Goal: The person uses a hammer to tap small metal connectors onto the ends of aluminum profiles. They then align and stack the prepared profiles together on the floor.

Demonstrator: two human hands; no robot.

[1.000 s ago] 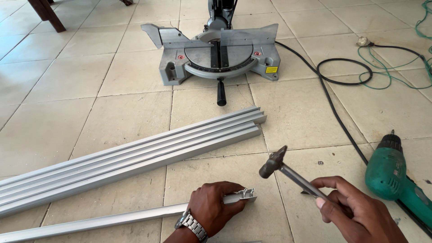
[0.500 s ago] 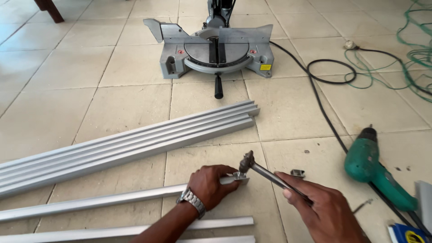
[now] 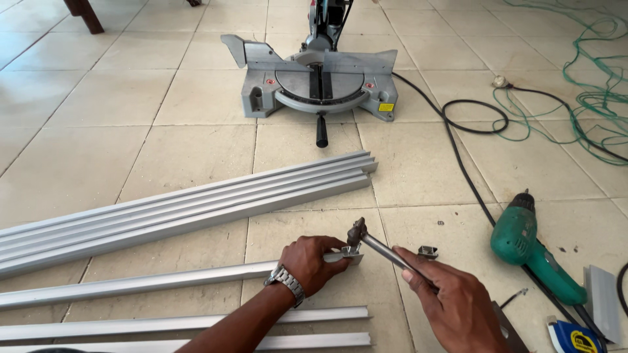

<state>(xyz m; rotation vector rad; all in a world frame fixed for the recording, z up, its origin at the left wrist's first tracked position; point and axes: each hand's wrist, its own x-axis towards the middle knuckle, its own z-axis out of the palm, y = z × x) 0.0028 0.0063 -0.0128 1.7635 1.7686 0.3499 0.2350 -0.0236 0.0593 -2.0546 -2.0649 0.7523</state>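
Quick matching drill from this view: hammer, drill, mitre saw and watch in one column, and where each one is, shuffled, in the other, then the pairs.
1 hammer
2 drill
3 mitre saw
4 watch

A on the left wrist
B on the floor at far right
C in the right hand
D at the top, on the tiles

Pairs: 1-C, 2-B, 3-D, 4-A

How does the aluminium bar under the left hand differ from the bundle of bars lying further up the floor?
The held bar is a single thin strip, gripped at its end by the left hand; the bundle is several profiles stacked together, untouched. The right hand has the hammer at the held bar's end. Both are silvery and lie on the tiled floor.
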